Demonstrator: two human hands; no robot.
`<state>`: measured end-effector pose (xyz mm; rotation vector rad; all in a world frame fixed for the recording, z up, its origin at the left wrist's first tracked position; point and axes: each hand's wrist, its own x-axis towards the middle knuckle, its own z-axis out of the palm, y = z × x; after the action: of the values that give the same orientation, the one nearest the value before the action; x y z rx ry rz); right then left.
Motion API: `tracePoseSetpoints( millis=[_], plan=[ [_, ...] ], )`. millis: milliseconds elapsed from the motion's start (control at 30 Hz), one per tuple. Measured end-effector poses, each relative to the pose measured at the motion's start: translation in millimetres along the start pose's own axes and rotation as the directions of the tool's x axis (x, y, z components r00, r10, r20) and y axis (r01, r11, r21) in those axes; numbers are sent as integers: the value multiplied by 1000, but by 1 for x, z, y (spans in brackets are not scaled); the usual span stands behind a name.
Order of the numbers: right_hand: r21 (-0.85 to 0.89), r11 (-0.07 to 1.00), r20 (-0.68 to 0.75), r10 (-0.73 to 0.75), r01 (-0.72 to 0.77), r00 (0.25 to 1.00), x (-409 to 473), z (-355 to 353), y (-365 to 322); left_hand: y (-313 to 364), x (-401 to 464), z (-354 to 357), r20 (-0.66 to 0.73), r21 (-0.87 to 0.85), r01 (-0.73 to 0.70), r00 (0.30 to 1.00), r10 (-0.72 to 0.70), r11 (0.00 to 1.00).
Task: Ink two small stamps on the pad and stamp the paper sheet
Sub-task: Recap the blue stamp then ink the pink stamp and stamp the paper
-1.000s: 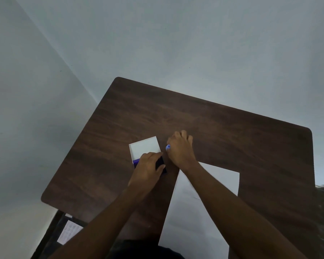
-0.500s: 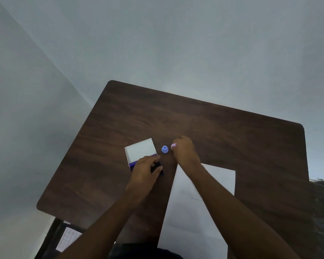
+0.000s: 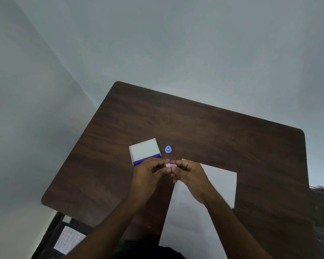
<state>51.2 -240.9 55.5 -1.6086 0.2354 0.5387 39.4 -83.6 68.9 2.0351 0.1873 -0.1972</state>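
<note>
A small pink stamp [image 3: 168,165] is pinched between the fingertips of my left hand [image 3: 148,174] and my right hand [image 3: 189,176], just above the table. A small blue stamp [image 3: 168,149] stands alone on the wood beyond my hands. The ink pad [image 3: 146,153] lies open to the left of it, its white lid raised and a purple strip showing at the near edge; my left hand hides the pad's near part. The white paper sheet [image 3: 219,186] lies under and right of my right arm.
The dark wooden table [image 3: 195,124] stands against pale walls, with its far edge and left corner in view. Below the table's left edge a white sheet with rows of small shapes [image 3: 69,240] lies on a dark surface.
My right hand lifted the pink stamp away from beside the blue one and drew it toward me. My left hand came off the ink pad and met it.
</note>
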Motion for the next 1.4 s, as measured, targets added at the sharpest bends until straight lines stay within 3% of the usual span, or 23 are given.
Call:
tracePoseSetpoints(
  millis=[500, 733, 900, 1133, 1400],
  plan=[
    [81, 996, -77, -37, 43, 996, -19, 27, -5, -9, -21, -15, -174, -153, 14, 984, -41, 988],
    [361, 930, -3, 68, -62, 998, -37, 46, -10, -22, -42, -37, -154, -418, 67, 978, -144, 906],
    [529, 829, 153, 119, -183, 981, -51, 56, -6, -54, -65, -51, -207, -508, 141, 938, -279, 850],
    [608, 736, 303, 133, -299, 944, -58, 70, -2, -100, -81, -68, -276, -496, 265, 855, -440, 827],
    [651, 666, 316, 200, -365, 927, -48, 79, -3, -117, -68, -70, -222, -447, 324, 863, -454, 834]
  ],
)
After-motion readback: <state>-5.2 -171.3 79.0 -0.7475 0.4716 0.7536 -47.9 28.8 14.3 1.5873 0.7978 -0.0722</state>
